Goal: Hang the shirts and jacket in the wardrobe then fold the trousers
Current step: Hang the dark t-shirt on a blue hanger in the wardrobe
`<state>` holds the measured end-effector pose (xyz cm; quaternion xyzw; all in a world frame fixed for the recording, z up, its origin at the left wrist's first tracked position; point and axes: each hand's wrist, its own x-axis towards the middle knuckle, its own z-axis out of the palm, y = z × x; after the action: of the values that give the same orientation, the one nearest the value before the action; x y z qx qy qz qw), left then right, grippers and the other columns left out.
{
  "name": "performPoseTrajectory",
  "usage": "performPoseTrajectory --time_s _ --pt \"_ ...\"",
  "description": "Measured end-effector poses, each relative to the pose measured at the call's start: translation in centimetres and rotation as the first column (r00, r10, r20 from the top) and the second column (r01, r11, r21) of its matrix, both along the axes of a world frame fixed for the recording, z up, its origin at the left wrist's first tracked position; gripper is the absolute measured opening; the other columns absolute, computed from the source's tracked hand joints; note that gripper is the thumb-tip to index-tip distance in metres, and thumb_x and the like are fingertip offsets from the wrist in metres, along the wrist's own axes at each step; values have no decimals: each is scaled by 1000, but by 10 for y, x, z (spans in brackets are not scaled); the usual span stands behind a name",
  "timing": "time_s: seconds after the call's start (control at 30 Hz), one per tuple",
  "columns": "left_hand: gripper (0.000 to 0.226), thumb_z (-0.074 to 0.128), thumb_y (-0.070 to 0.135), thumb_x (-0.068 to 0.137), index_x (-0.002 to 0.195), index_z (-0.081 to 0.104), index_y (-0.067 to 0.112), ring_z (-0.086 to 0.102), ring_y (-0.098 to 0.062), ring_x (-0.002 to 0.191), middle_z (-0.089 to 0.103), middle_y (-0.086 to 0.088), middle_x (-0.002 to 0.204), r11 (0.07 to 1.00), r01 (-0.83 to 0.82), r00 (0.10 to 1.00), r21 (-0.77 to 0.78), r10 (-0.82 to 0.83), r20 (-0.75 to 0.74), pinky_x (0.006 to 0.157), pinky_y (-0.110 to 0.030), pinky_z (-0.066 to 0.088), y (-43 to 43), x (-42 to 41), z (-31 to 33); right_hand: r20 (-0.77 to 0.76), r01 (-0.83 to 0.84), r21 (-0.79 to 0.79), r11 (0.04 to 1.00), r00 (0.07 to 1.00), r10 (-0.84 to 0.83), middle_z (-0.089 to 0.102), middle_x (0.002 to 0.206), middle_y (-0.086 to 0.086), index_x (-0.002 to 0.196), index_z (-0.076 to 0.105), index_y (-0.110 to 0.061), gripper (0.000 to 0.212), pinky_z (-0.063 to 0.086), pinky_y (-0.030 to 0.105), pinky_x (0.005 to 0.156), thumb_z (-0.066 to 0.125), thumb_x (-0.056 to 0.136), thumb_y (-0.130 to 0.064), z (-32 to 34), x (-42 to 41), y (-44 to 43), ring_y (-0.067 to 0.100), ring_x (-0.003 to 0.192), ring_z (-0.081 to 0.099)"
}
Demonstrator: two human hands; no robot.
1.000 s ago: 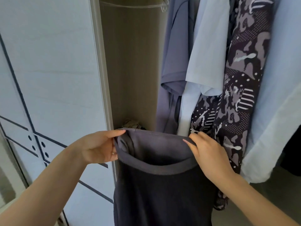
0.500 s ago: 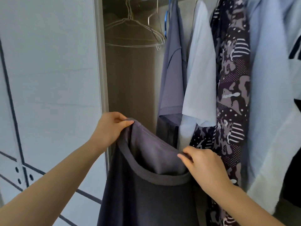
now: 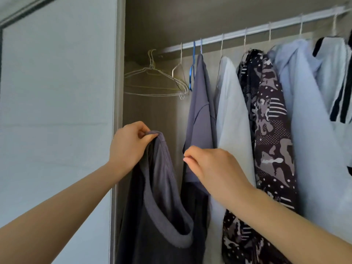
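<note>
Pinches dark garment (image 3: 162, 197) by its band with left hand (image 3: 127, 147), long axis hanging vertical; has let go with right hand (image 3: 211, 168), fingers curled empty.

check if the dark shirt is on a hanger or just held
Held, not hung: the left hand grips the dark shirt by its collar, and the wire hangers above are bare.

Left hand (image 3: 129, 147), right hand (image 3: 215, 168) and both forearms (image 3: 66, 204) are bare.
</note>
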<state>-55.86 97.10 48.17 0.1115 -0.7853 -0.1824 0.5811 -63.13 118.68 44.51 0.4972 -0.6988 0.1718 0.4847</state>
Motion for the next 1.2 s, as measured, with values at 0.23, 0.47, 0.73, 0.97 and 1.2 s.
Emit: performPoseTrajectory --time_s 0.23,0.47,0.73,0.97,1.2 --pt "14 70 41 85 84 66 27 64 -16 72 66 12 72 929 -117 993 -351 110 -38 62 -31 49 -20 -10 55 -101 19 -46 999 995 -23 67 96 3 111 59 -15 26 47 32 64 48 100 -36 91 -21 -37 25 91 62" --pt "18 69 43 86 88 68 25 66 -19 75 70 6 78 829 -171 985 -533 163 -63 63 -32 52 -36 -18 100 -238 226 -127 966 938 -251 56 114 14 115 52 -6 31 46 38 82 46 100 -33 176 -45 -67 31 108 53" --pt "16 67 45 85 85 69 29 62 -9 72 63 14 73 892 -65 994 -448 19 -106 65 -38 57 -44 -24 104 -39 367 -207 907 923 -382 53 125 27 126 43 5 32 48 44 85 48 98 -12 244 -70 -100 44 111 56" --pt "18 68 45 84 85 70 27 63 -14 74 61 14 69 891 -65 992 -449 11 -123 66 -40 56 -43 -25 103 149 479 -210 852 877 -457 55 128 21 125 52 3 36 46 38 81 51 90 -5 265 -92 -120 39 114 57" --pt "19 67 45 85 85 70 26 63 -16 74 67 9 74 879 -63 991 -473 -1 -136 64 -38 55 -43 -25 102 442 525 -184 831 799 -407 54 129 16 122 56 -10 37 38 43 89 52 85 -13 271 -113 -134 39 119 48"
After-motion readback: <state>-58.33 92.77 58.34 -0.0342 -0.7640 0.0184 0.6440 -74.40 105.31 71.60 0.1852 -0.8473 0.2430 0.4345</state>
